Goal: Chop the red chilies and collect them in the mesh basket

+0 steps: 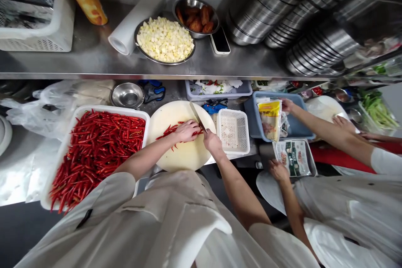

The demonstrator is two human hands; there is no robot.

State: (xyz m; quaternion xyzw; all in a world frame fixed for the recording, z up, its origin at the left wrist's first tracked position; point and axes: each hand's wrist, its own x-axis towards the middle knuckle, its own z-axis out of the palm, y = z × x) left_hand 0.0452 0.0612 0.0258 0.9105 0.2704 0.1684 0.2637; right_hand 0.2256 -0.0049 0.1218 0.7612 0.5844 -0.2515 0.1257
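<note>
White jacket (150,230) nearest. Beyond, partly covers slim, glossy red chillies (169,130) on pale round board (180,157) with left hand (187,130), grip unclear; clamps knife (196,113) in right hand (212,142).

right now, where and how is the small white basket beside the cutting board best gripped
Likely by the near rim of the white basket, coming from the wearer's side, since that raised edge faces the body. The left rim lies beside the right hand with its knife over the cutting board, and the blue bin sits close to the right rim.
</note>
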